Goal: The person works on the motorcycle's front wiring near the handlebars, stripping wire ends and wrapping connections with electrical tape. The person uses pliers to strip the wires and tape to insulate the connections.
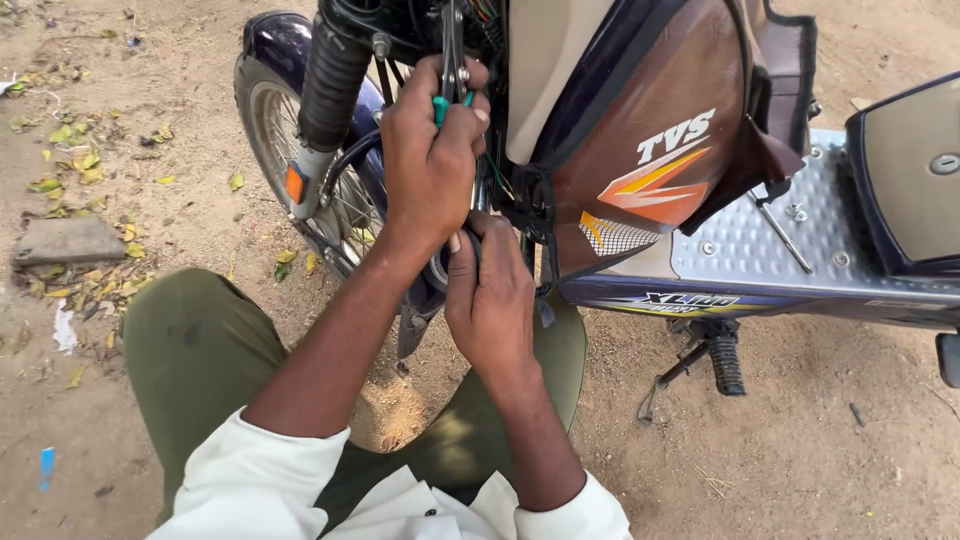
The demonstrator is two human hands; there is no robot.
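Stone slab (68, 240): we see it lying flat on the dirt at far left, among dry leaves.
Front wheel (290, 140): spoked, left of the hands, beside the rubber fork gaiter (332, 75).
Left hand (430, 160): we find it clamped around the green-handled pliers (452, 70), whose tip is up in the wiring behind the fork.
Right hand (492, 300): just below the left, fingers curled; we cannot tell what it grips.
Moped body (650, 150): brown panel, right of both hands.
Footboard (770, 240): studded metal, at right.
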